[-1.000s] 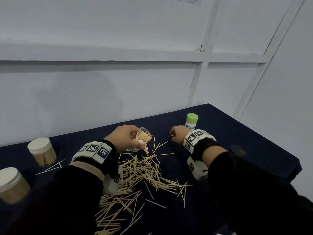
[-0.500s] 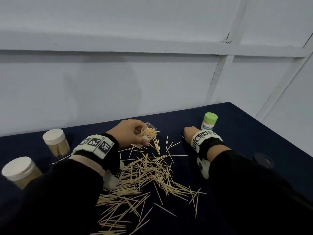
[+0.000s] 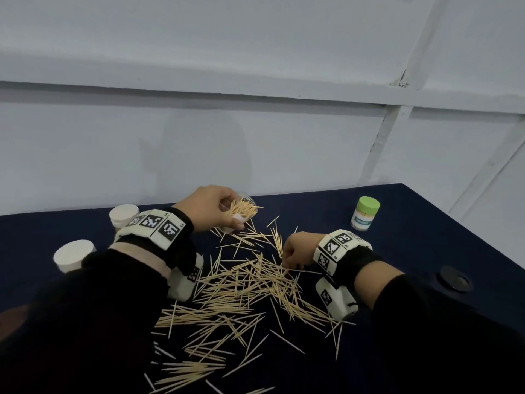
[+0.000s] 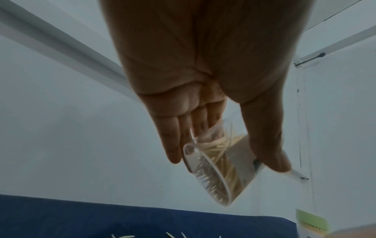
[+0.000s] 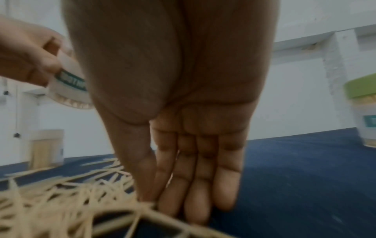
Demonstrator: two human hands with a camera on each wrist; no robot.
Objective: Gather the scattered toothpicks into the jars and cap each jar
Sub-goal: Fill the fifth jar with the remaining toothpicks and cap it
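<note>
Scattered toothpicks point(image 3: 250, 285) lie in a loose pile on the dark blue table point(image 3: 412, 251). My left hand point(image 3: 227, 211) grips a clear open jar point(image 3: 241, 211) partly filled with toothpicks and holds it tilted above the table behind the pile. The left wrist view shows fingers and thumb round the jar point(image 4: 215, 169). My right hand point(image 3: 288, 267) reaches down to the pile's right edge. In the right wrist view its thumb and forefinger point(image 5: 154, 202) meet on a few toothpicks point(image 5: 71, 201). The held jar point(image 5: 69, 85) shows at upper left there.
A green-capped jar point(image 3: 365, 214) stands at the back right. Two white-capped jars point(image 3: 123, 216) point(image 3: 74, 255) stand at the left. A black round lid point(image 3: 454, 280) lies near the table's right edge. A pale wall runs close behind the table.
My right hand came back from beside the green-capped jar and dropped onto the pile's edge. My left hand kept hold of the clear jar. The camera swung left.
</note>
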